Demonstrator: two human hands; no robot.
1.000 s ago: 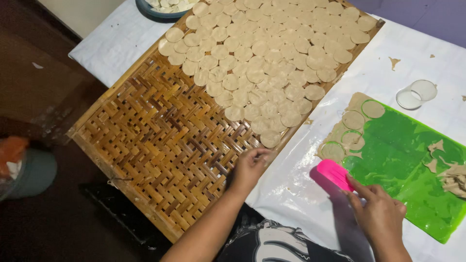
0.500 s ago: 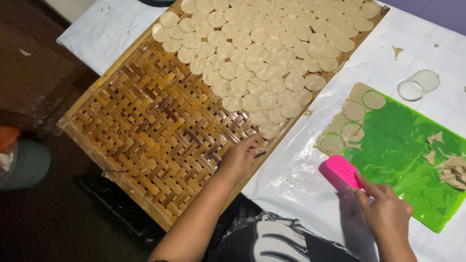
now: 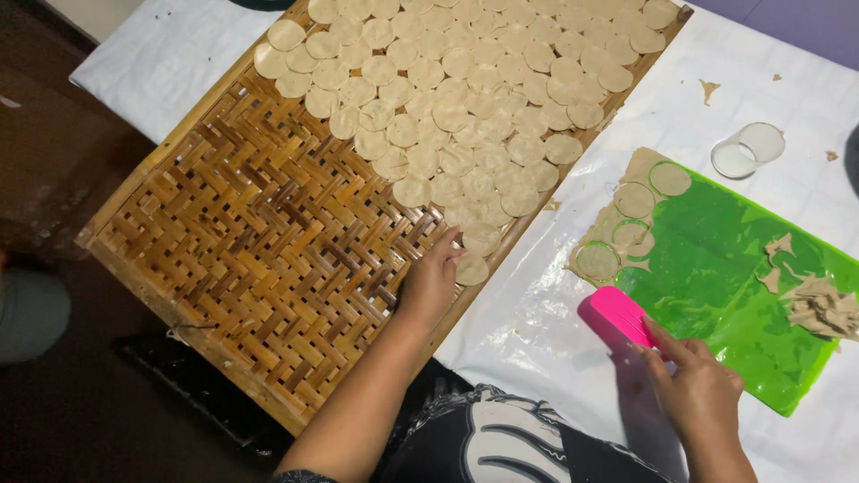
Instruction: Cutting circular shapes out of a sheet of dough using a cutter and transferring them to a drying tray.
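A woven bamboo tray [image 3: 259, 241] lies slanted across the table, its far half covered with several overlapping round dough discs [image 3: 465, 89]. My left hand [image 3: 431, 279] rests flat on the tray's near right edge, fingers touching the nearest disc [image 3: 472, 268]. My right hand [image 3: 693, 385] grips a pink scraper [image 3: 617, 315] just off the near corner of a green mat [image 3: 734, 277]. On that mat lies a rolled dough sheet [image 3: 626, 219] with circles cut into it.
A clear round cutter [image 3: 748, 148] stands beyond the mat on the white table cover [image 3: 537, 331]. Dough scraps [image 3: 819, 304] are piled at the mat's right end. Dark floor lies left of the tray. My patterned clothing shows at the bottom.
My left hand has stayed at the tray's edge by the last disc. My right hand and the pink scraper barely shifted; the camera view moved slightly.
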